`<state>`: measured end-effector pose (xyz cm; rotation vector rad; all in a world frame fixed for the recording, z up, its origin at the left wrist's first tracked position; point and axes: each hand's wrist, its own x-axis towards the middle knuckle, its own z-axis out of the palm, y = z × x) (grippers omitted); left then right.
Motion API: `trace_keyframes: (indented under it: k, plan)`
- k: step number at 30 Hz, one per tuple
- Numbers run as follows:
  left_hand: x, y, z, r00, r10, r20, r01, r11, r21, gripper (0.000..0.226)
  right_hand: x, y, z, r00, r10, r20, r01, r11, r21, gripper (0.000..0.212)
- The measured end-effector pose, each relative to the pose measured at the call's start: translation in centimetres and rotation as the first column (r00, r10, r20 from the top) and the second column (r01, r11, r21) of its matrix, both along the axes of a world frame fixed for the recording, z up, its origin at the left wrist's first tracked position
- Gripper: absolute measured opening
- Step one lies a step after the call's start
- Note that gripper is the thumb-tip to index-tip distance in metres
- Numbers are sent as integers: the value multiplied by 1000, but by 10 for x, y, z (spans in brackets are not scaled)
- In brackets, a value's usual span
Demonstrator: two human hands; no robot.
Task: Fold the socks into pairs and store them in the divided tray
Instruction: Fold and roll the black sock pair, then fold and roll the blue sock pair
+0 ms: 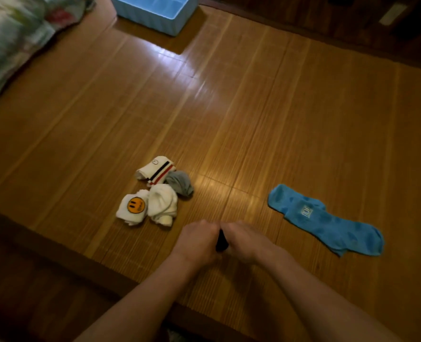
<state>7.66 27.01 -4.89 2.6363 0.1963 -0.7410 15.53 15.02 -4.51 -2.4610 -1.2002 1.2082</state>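
Note:
My left hand (196, 238) and my right hand (244, 239) are pressed together near the mat's front edge, both gripping a black sock (221, 241), of which only a narrow strip shows between them. To the left lie several folded bundles: a white one with a smiley patch (133, 208), a plain white one (163, 202), a grey one (180, 185) and a white one with dark stripes (156, 170). A blue pair of socks (327, 220) lies flat to the right. The light blue divided tray (155, 17) stands at the far top, cut off by the frame.
Everything rests on a bamboo mat (229, 107). A patterned quilt (12, 45) is heaped at the top left. Dark wooden floor borders the mat at the front left and far right.

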Motion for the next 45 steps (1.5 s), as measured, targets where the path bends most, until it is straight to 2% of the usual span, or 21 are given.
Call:
trace_keyframes:
  k: [2, 4, 8, 10, 15, 16, 19, 22, 26, 29, 30, 32, 34, 35, 37, 40, 43, 45]
  plan:
    - [-3, 14, -1, 984, 53, -171, -71, 992, -100, 40, -5, 10, -1, 992, 97, 76, -99, 995, 24, 15]
    - [-6, 28, -2, 971, 56, -232, -89, 987, -134, 35, -13, 20, -3, 976, 154, 157, -164, 985, 54, 18]
    - [-18, 43, -6, 983, 133, -124, -134, 991, -1, 15, -28, 46, -5, 982, 68, 174, -79, 995, 56, 17]
    - [-24, 48, -7, 994, 100, -44, -97, 993, 71, 15, -32, 61, -5, 990, 14, 138, -16, 1000, 16, 16]
    - [-30, 64, -5, 994, 78, 71, -88, 984, 154, 19, -34, 84, -7, 994, -12, 107, 15, 1000, -23, 9]
    - [-31, 66, -4, 995, 65, 75, -76, 984, 158, 19, -34, 85, -8, 994, -5, 109, 7, 1000, -21, 6]
    - [-30, 70, -4, 996, 63, 60, -70, 990, 126, 18, -33, 88, -12, 995, 10, 99, -9, 1000, -20, 18]
    - [-27, 72, -7, 998, 58, 0, -58, 993, 104, 15, -32, 88, -19, 996, -4, 88, 6, 1000, -22, 9]
    - [-21, 75, -13, 999, 30, -21, -28, 996, 88, 14, -33, 86, -29, 994, -60, 97, 60, 998, 0, 13]
    - [-20, 77, -24, 999, -10, 32, 7, 996, 85, 29, -29, 86, -36, 993, -90, 76, 91, 996, -17, 9]
    - [-21, 79, -27, 999, -13, 43, 10, 998, 54, 39, -26, 86, -39, 992, -106, 70, 108, 994, -33, 12]
    - [-24, 84, -29, 996, 71, 50, -64, 990, -123, 58, -22, 83, -44, 981, -181, 63, 186, 980, -70, 21]
    - [-28, 93, -21, 959, 253, 125, -197, 918, -345, 57, -19, 80, -52, 941, -337, 24, 337, 937, -86, 26]
    - [-31, 98, -16, 919, 341, 195, -242, 882, -404, 51, -18, 79, -55, 906, -424, -15, 421, 902, -96, 30]
    - [-40, 105, -6, 815, 487, 315, -315, 827, -465, 40, -19, 80, -60, 822, -566, -69, 557, 823, -114, 42]
    - [-57, 111, 2, 715, 615, 332, -396, 748, -533, 30, -22, 86, -67, 750, -658, -66, 651, 752, -100, 56]
    - [-68, 113, 2, 701, 629, 335, -419, 744, -520, 23, -33, 96, -69, 778, -628, 3, 627, 776, -71, 54]
    - [-71, 113, -1, 710, 626, 323, -426, 747, -510, 22, -39, 102, -70, 831, -532, 159, 545, 837, -52, 49]
